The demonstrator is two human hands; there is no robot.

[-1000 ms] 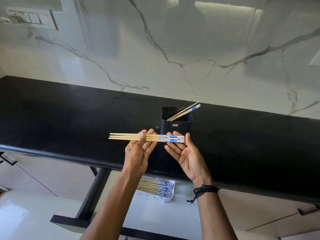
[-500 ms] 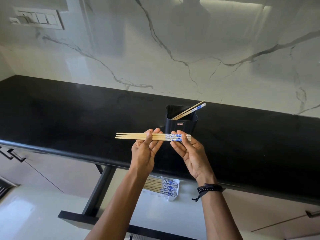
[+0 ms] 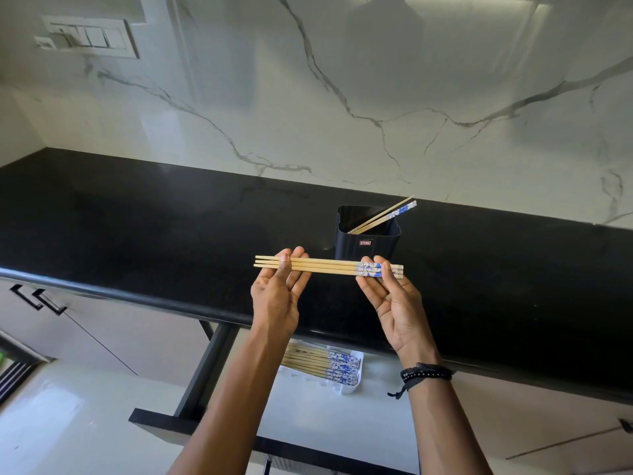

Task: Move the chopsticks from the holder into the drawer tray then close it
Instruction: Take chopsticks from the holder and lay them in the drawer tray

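Three wooden chopsticks (image 3: 329, 266) with blue-patterned ends lie level between my hands, above the black counter. My left hand (image 3: 279, 293) pinches their plain ends with the thumb on top. My right hand (image 3: 390, 296) pinches the patterned ends. Behind them stands the black square holder (image 3: 366, 243), with two chopsticks (image 3: 385, 216) leaning out to the right. Below the counter edge the drawer (image 3: 205, 368) is pulled out. Its white tray (image 3: 354, 387) holds several chopsticks (image 3: 322, 365), partly hidden by my left forearm.
The black counter (image 3: 137, 228) runs across the view under a white marble wall. A switch plate (image 3: 89, 37) is mounted high on the left. Cabinet fronts with black handles (image 3: 37, 298) sit left of the drawer.
My hands have slid apart along the chopsticks, the left toward the plain ends and the right toward the patterned ends. The bundle stays level in front of the holder.
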